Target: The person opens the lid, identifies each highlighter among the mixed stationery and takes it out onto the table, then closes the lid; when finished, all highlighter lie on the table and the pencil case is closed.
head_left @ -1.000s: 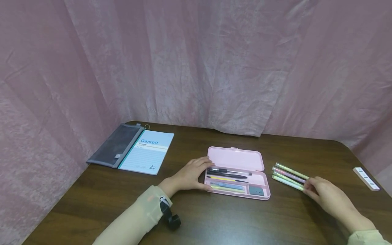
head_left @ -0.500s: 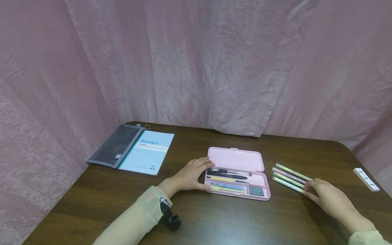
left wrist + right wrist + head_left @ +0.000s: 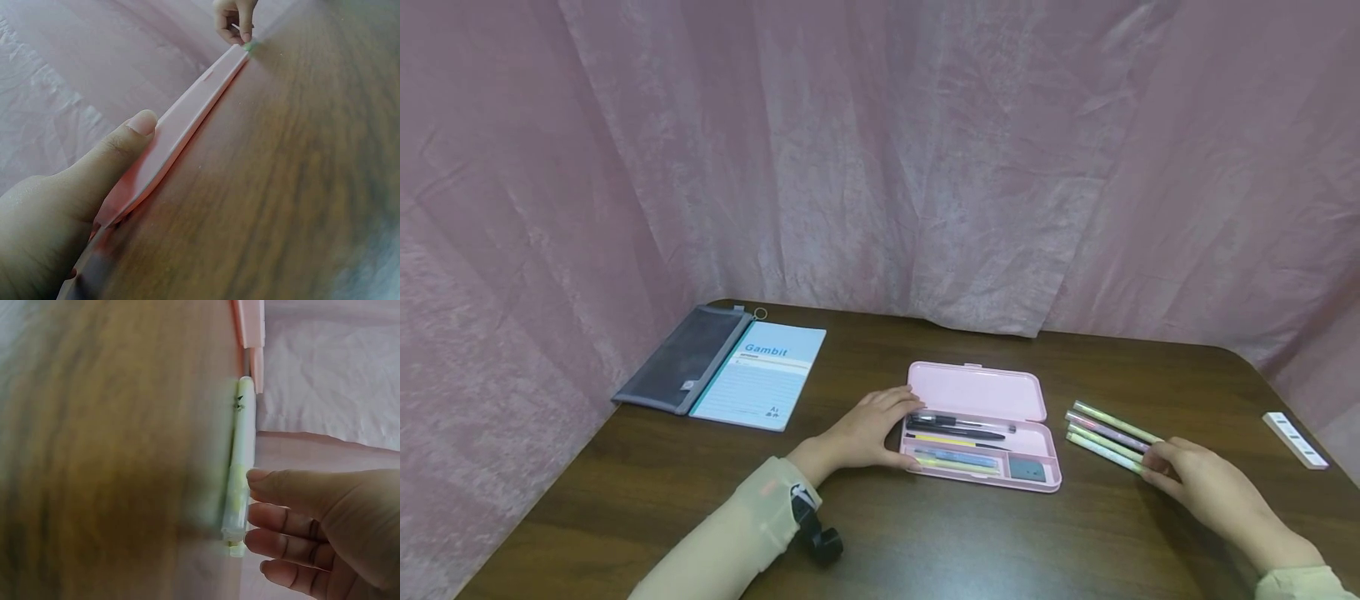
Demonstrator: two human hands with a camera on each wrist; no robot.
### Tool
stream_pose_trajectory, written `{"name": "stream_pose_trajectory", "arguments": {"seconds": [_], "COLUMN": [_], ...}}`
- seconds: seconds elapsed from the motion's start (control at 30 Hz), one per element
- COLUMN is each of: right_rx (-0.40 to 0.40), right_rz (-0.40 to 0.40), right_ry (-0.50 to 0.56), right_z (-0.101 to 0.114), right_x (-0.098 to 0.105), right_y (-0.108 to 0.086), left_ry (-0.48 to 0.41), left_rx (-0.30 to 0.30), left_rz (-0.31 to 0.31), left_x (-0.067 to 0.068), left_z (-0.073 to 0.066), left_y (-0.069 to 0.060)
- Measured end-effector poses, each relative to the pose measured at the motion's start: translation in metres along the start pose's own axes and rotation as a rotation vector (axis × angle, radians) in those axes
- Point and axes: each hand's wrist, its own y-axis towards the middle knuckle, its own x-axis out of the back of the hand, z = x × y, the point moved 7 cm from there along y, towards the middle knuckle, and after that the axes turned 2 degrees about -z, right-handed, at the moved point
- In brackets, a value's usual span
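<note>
An open pink pencil case (image 3: pixel 976 392) lies in the middle of the table, holding black pens (image 3: pixel 966 432), a yellow-and-black pencil (image 3: pixel 942 437), blue and yellow sticks and a grey-green eraser (image 3: pixel 1027 469). Around its left end my left hand (image 3: pixel 865 429) has a grip, the thumb (image 3: pixel 134 134) on its near side wall. To the right of the case, several light-coloured pens (image 3: pixel 1105 450) lie side by side on the tabletop. My right hand (image 3: pixel 1213 492) holds their right ends between thumb and fingers; the right wrist view shows the thumb (image 3: pixel 275 484) against the nearest pen (image 3: pixel 245 434).
At the back left lie a grey zip pouch (image 3: pixel 681 358) and, against it, a light blue notebook (image 3: pixel 763 379). A small white strip with dark marks (image 3: pixel 1295 439) is near the right table edge. Pink curtains (image 3: pixel 880 167) hang behind the table.
</note>
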Motion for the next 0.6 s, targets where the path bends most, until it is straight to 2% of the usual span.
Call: {"name": "stream_pose_trajectory", "arguments": {"seconds": [0.37, 0.6], "right_rx": [0.02, 0.104], "right_rz": [-0.057, -0.138], "right_ry": [0.056, 0.098], "right_z": [0.013, 0.035], "right_x": [0.021, 0.041], "right_y": [0.005, 0.014], "left_ry": [-0.005, -0.007], "left_rx": [-0.003, -0.001], "left_rz": [-0.008, -0.008], "left_x": [0.001, -0.001], "left_z": [0.0, 0.002], "left_y": [0.0, 0.0]}}
